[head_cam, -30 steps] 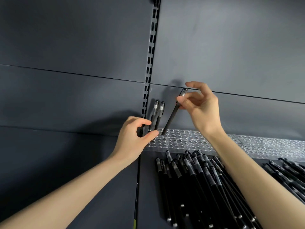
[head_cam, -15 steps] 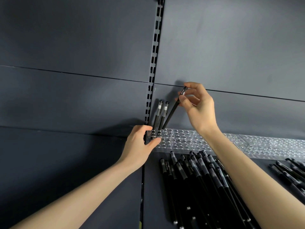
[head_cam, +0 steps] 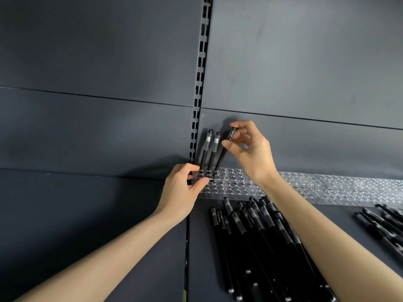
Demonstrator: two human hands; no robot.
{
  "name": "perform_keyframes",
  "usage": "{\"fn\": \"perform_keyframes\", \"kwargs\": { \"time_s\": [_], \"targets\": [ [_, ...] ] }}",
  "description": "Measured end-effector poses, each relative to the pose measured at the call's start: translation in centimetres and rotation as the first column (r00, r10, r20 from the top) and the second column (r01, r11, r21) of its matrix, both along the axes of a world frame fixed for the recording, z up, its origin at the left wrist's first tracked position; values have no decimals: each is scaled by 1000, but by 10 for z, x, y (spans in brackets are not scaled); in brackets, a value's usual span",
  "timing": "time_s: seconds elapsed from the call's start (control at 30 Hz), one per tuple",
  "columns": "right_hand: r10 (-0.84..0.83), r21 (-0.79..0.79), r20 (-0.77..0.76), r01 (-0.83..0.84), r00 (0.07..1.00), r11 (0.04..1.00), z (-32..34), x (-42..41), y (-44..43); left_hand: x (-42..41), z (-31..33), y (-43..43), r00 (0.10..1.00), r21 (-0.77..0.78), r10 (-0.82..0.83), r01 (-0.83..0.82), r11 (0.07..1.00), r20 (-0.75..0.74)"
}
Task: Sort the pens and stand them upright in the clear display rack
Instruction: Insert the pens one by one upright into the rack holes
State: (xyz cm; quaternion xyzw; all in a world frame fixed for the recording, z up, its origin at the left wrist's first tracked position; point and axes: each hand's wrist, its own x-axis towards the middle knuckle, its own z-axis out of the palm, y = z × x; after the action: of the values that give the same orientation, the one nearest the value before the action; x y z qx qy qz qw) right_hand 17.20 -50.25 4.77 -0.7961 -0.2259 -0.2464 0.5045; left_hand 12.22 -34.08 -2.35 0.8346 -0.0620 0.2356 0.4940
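right hand (head_cam: 244,147) pinches pen (head_cam: 222,155), white print unreadable to us, tip in clear display rack (head_cam: 239,186) at 3 o'clock of two standing pens (head_cam: 206,150); left hand (head_cam: 182,189) grips rack end.

standing pens (head_cam: 206,150) block rack (head_cam: 236,184) left end, right holes free
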Motion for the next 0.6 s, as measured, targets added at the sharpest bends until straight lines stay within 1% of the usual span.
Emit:
{"fn": "perform_keyframes", "kwargs": {
  "time_s": [0.13,0.33,0.6],
  "targets": [
    [-33,-28,14,33,999,999,3,2,-1,0,0,0,1000,-2,2,-2,1000,0],
    [0,-89,31,3,1000,996,7,0,0,0,1,-1,1000,7,8,-8,1000,-2],
    [22,-176,-23,-26,999,984,12,-1,-3,-3,3,-1,1000,37,20,-20,999,-9]
  ]
}}
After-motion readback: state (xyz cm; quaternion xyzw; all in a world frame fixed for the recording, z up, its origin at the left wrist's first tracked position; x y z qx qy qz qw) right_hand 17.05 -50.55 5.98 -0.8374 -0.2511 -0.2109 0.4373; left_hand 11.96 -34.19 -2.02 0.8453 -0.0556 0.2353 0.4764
